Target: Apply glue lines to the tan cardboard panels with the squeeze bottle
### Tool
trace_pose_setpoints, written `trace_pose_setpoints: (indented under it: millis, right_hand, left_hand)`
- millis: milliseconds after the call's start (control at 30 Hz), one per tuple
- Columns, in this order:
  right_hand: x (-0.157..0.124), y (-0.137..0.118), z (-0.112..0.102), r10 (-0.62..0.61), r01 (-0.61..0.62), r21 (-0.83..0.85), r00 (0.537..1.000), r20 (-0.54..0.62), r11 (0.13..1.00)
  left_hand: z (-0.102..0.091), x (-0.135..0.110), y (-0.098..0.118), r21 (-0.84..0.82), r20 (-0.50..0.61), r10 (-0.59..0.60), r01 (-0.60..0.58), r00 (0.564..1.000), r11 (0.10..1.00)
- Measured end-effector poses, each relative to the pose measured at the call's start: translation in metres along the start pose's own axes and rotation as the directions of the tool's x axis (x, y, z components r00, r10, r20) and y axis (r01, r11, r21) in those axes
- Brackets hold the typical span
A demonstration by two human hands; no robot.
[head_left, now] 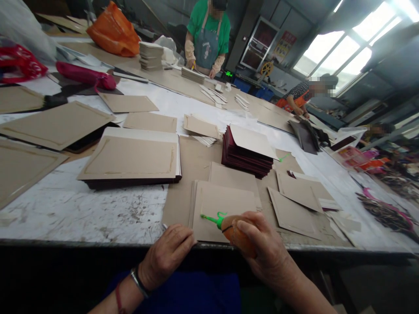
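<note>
We note a silver-and-dark bangle (pixel 139 284) and red cord (pixel 118 298) at the left wrist (pixel 148 271), plus blue clothing (pixel 203 292).

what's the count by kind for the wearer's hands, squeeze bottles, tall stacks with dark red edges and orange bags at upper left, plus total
Hands: 2, left hand and right hand
Orange squeeze bottle: 1
Dark red-edged stack: 1
Orange bag: 1
Total: 5

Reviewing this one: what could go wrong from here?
The orange bottle, tilted in the right hand, might drip from its green nozzle onto the board below. The left hand is by the board's near corner; the board could shift. The maroon stack looks uneven and might slide.
</note>
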State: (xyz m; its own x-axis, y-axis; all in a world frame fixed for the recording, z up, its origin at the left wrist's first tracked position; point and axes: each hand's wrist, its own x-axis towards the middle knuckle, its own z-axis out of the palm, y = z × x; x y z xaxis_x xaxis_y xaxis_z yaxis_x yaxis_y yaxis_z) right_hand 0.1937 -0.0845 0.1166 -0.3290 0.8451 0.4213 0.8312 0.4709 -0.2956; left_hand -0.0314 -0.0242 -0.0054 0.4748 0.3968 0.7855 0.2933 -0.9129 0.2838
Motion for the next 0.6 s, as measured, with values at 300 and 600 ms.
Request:
trace_pose_setpoints:
  millis: [300,600]
  right_hand:
    - [-0.017,-0.017,-0.007,0.054,-0.062,0.104,0.996,0.073,0.993]
    - [-0.023,-0.018,-0.006,0.088,-0.099,0.166,0.994,0.072,0.981]
  left_hand:
    - [-0.005,-0.003,-0.002,-0.019,0.039,0.029,-0.028,0.999,0.999]
    - [-0.005,-0.004,-0.002,-0.012,0.049,0.027,-0.027,0.998,1.000]
